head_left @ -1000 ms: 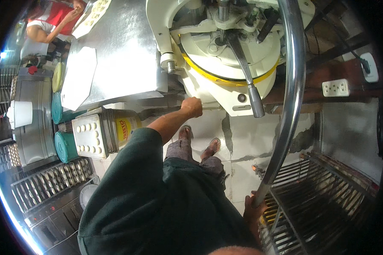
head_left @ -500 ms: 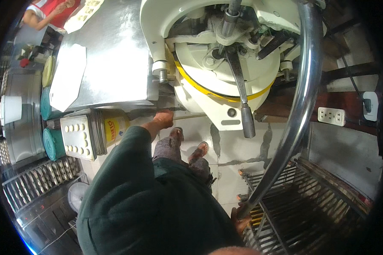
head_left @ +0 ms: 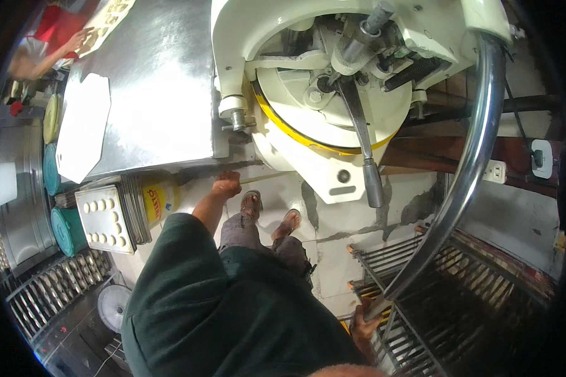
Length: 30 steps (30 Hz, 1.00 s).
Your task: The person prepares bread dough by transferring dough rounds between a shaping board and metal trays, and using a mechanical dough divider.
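Observation:
My right hand (head_left: 363,323) is wrapped round the lower end of a long curved chrome lever (head_left: 465,182). The lever joins the upper right of a cream dough divider (head_left: 308,141) with a yellow band around its round head. A short lever with a dark grip (head_left: 372,182) hangs at the machine's front, with neither hand on it. Below the machine's left side, my left hand (head_left: 226,183) is closed, fingers curled. A thin pale line runs from it toward the machine's base; I cannot make out whether it is a rod in the hand.
A steel table (head_left: 157,94) with a white board (head_left: 85,125) stands left of the machine. Beneath are stacked trays, the front tray (head_left: 104,223) bearing dough pieces. A metal rack (head_left: 471,283) is at lower right. Another person's hand (head_left: 78,41) is over a dough-covered board at upper left.
The chrome lever has shifted right relative to the machine, with my right hand still on its end. My left hand stays closed. The other person's hand has moved to the board, and the whole view has shifted.

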Each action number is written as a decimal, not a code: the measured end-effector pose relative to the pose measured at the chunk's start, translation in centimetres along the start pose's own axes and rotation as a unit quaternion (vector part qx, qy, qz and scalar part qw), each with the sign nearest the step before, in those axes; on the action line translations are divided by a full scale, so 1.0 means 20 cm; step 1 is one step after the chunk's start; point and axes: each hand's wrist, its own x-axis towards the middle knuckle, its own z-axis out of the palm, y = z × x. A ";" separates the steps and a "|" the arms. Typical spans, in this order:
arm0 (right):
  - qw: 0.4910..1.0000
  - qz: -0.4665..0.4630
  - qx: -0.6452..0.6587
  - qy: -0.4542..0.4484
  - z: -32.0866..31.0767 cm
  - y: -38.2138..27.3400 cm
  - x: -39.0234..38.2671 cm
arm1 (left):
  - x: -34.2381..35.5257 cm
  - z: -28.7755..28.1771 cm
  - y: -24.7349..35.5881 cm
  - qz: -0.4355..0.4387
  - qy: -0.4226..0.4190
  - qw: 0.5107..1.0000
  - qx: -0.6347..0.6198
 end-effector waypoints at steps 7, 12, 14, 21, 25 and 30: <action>0.979 0.077 0.190 0.017 0.02 -0.01 0.00 | 0.00 -0.05 0.02 0.030 -0.017 0.999 0.017; 0.937 0.188 0.293 -0.003 -0.04 -0.16 0.07 | 0.00 -0.01 0.01 0.018 0.000 1.000 0.002; 0.954 0.166 0.248 -0.008 -0.05 -0.16 0.07 | 0.01 0.00 0.00 0.021 -0.001 1.000 -0.002; 0.902 0.252 0.351 -0.009 -0.08 -0.28 0.14 | 0.04 0.08 -0.04 0.026 -0.008 0.999 -0.016; 0.964 0.133 0.230 -0.021 -0.10 -0.19 0.12 | 0.01 0.04 -0.02 0.031 -0.046 0.998 -0.024; 0.969 0.120 0.212 0.039 0.04 0.01 -0.05 | 0.02 0.02 -0.04 0.035 -0.074 0.997 -0.004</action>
